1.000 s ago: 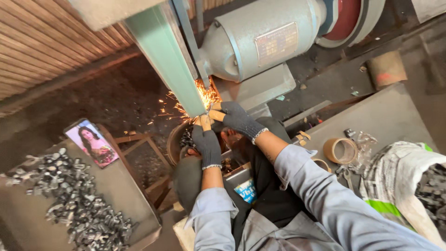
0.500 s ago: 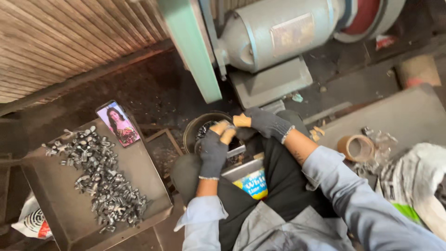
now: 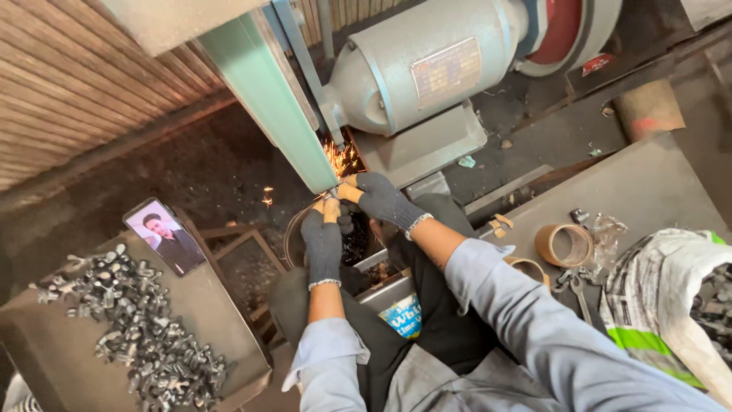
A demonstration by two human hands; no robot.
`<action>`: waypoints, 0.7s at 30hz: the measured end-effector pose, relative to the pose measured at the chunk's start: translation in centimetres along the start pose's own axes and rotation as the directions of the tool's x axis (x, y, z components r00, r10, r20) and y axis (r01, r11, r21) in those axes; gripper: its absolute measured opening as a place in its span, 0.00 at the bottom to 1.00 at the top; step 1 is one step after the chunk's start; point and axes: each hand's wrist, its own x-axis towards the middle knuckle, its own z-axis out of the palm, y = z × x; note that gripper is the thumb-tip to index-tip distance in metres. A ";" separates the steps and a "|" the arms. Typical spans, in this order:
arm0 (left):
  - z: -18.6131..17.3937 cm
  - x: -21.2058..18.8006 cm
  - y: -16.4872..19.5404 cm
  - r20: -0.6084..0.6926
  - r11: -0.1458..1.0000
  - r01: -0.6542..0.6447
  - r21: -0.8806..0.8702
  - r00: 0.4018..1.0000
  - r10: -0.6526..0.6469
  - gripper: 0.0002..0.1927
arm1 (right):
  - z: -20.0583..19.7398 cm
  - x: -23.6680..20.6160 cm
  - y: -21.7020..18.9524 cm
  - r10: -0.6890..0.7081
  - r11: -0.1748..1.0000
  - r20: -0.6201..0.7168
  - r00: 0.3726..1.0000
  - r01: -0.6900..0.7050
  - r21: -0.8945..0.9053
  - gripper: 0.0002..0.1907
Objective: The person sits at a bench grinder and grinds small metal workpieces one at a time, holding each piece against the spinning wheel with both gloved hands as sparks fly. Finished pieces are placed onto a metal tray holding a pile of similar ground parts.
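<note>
Cramped workshop, grey grinder motor [image 3: 427, 76] behind. Left hand [image 3: 323, 243] and right hand [image 3: 381, 200], fingers clamped on, apparently, a small workpiece [image 3: 333, 195], meet the green belt [image 3: 267, 91] edge; sparks [image 3: 341, 158] fly.

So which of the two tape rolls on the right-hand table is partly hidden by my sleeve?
The nearer roll, tucked against the right sleeve, shows only part of its ring. The other tape roll sits farther right on the table, fully in view, beside crumpled clear plastic.

Matt knitted gloves [image 3: 323, 246], dull metal parts [image 3: 145, 336]

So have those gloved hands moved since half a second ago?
Yes. Both gloved hands rose from over the round bowl back up to the green sanding belt; sparks fly.
</note>
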 end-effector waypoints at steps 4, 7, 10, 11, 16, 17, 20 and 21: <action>0.4 0.2 -1.5 0.061 0.991 -0.062 -0.118 0.996 0.069 0.13 | -0.4 -0.6 0.7 0.074 0.996 0.001 0.997 -0.074 0.054 0.17; 1.0 0.6 -1.6 0.129 0.978 -0.126 -0.164 0.981 0.148 0.13 | -1.1 -0.8 1.5 -0.015 1.000 -0.111 0.994 0.017 0.017 0.16; 2.4 1.0 -0.6 0.055 0.939 -0.344 0.016 0.938 0.343 0.14 | -1.3 -0.2 2.4 0.035 0.990 -0.134 0.990 -0.016 0.143 0.16; 2.8 1.0 -0.1 0.015 0.892 -0.444 0.084 0.896 0.444 0.14 | -1.2 0.0 2.5 0.079 0.974 -0.120 0.990 -0.051 0.220 0.16; -0.3 -1.6 3.1 0.057 0.764 -0.529 0.369 0.834 0.550 0.14 | -0.8 -1.6 0.9 -0.038 0.999 -0.158 0.987 0.038 -0.003 0.20; -2.5 -2.6 3.7 0.133 0.588 -0.609 0.533 0.746 0.652 0.15 | -1.0 -2.6 0.1 -0.086 0.988 -0.191 0.978 0.059 -0.143 0.21; -13.6 -5.0 5.7 0.415 0.052 -0.619 0.783 0.584 0.698 0.12 | -1.6 -5.5 -3.2 -0.071 0.932 -0.150 0.986 0.012 -0.362 0.23; -16.9 -4.8 6.0 0.113 0.204 -0.329 0.922 0.731 0.673 0.17 | -1.7 -6.5 -4.3 -0.026 0.941 -0.079 0.997 -0.003 -0.340 0.23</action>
